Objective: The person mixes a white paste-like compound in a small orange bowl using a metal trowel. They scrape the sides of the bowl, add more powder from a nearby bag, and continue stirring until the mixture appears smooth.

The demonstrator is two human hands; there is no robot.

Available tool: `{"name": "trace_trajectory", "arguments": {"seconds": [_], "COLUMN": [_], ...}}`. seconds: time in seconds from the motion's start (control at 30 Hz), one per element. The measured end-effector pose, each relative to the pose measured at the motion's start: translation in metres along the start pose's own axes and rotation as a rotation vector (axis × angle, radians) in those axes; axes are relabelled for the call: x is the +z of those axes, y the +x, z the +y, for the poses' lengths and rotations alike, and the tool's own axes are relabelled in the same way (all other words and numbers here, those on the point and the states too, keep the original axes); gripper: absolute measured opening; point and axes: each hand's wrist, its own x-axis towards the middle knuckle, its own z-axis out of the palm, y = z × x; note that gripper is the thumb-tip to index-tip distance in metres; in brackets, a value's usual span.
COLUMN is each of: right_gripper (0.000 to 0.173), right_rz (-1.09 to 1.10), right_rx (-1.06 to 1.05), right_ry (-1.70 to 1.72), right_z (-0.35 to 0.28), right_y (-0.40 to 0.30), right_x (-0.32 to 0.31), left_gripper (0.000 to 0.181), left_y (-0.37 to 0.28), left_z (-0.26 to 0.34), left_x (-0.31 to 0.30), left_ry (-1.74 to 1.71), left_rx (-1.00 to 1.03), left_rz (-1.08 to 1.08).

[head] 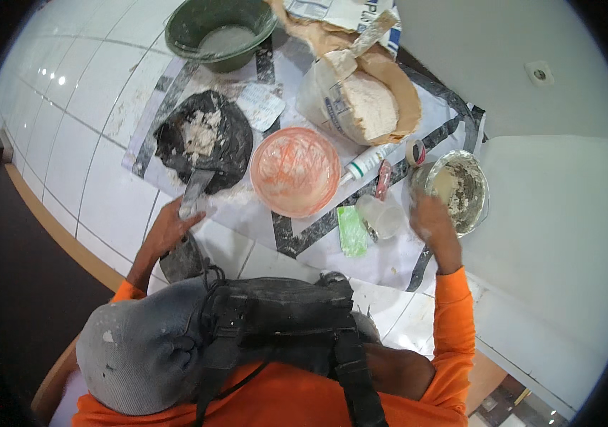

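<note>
My left hand (pixel 169 227) grips a putty knife (pixel 195 192) coated with pale residue. Its blade end reaches the near edge of a black plastic bag (pixel 234 144), opened out around whitish lumps of debris (pixel 202 133). On the right, my right hand (pixel 434 221) is at the near left rim of a metal pail (pixel 475 181) smeared inside with plaster. Motion blurs its fingers, so whether they hold anything is unclear. A beige patch (pixel 444 184) shows inside the pail. Between my hands sits an orange plastic bowl (pixel 296 171) streaked with white.
An open paper sack of white powder (pixel 372 104) stands beyond the bowl, left of a wall (pixel 549 187). A green basin (pixel 218 56) is at the back. Nearby lie a sealant cartridge (pixel 370 160), a tape roll (pixel 415 153), a translucent cup (pixel 384 218) and a green card (pixel 352 232).
</note>
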Motion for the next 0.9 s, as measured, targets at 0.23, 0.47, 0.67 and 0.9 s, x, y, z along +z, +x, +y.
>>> {"name": "trace_trajectory", "arguments": {"seconds": [0.23, 0.47, 0.67, 0.9], "right_gripper": [0.035, 0.051, 0.042, 0.019], "right_rz": [0.271, 0.37, 0.03, 0.188], "right_rx": [-0.334, -0.064, -0.152, -0.329], "right_ry": [0.222, -0.024, -0.195, -0.139], "right_z": [-0.061, -0.016, -0.035, -0.032], "right_y": [0.167, 0.24, 0.255, 0.242], "right_x": [-0.087, 0.042, 0.024, 0.025], "left_gripper": [0.043, 0.042, 0.04, 0.041], "left_y": [-0.014, -0.032, -0.039, -0.032], "left_z": [-0.022, -0.043, -0.07, -0.064], "left_x": [0.033, 0.049, 0.039, 0.032], "left_ry": [-0.133, -0.024, -0.198, -0.188], "left_rx": [-0.13, -0.169, -0.196, -0.178], "left_rz": [-0.082, -0.151, -0.099, -0.123]}}
